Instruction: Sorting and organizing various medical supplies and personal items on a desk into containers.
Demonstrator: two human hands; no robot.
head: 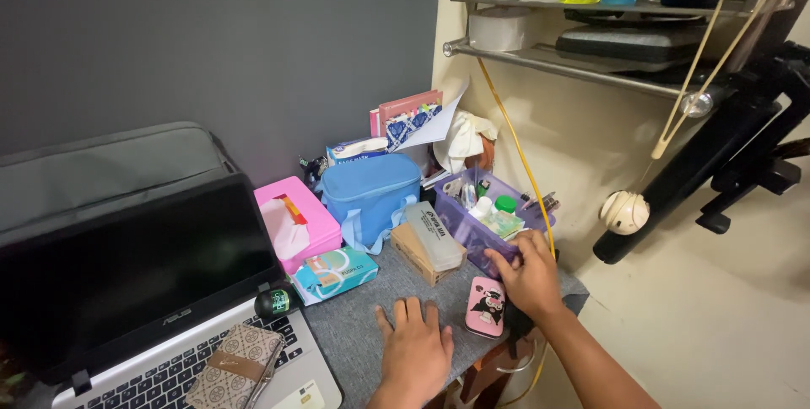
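The left hand [415,350] lay flat, palm down and fingers spread, on the grey desk [354,333] near its front edge, holding nothing; the posture suggested it steadied the person. Just to its right, at the front right corner, a pink cartoon-printed case [486,306] lay flat on the desk, untouched. The right hand [530,276] rested beyond it, fingers curled loosely over the near rim of the purple plastic basket [472,236]; whether it gripped anything could not be told. The basket stood at the right edge and kept small bottles and tubes upright. At the front left, a patterned wallet [236,365] lay on the keyboard of an open laptop [126,291]. Toward the back edge, a blue zip pouch [371,194] and a pink tissue box [295,223] stood side by side, near the dark wall.
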